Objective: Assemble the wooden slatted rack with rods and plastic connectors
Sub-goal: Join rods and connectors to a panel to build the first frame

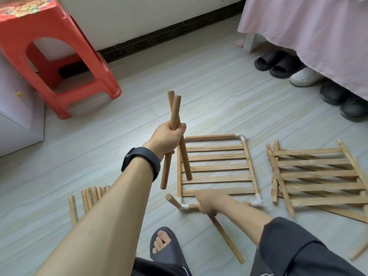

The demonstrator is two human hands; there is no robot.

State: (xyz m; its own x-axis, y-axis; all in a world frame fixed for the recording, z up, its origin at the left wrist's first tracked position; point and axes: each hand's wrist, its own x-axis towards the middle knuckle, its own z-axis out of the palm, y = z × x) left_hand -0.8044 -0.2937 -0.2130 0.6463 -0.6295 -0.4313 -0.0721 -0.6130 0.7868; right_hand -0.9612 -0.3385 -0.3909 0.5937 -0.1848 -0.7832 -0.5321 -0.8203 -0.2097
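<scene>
Pale floor holds an early-stage job. At 8 o'clock spare rods lie unused; the left hand grips two rods. One slatted panel is framed with white connectors, the right hand clasping a rod at its 6 o'clock edge. Loose panels wait at 3 o'clock.

We're looking at a pale wood-grain floor: a slatted frame with white corner connectors lies flat in the middle, a loose stack of slatted panels just right of it, rods bunched at left, red stool standing beyond.
</scene>
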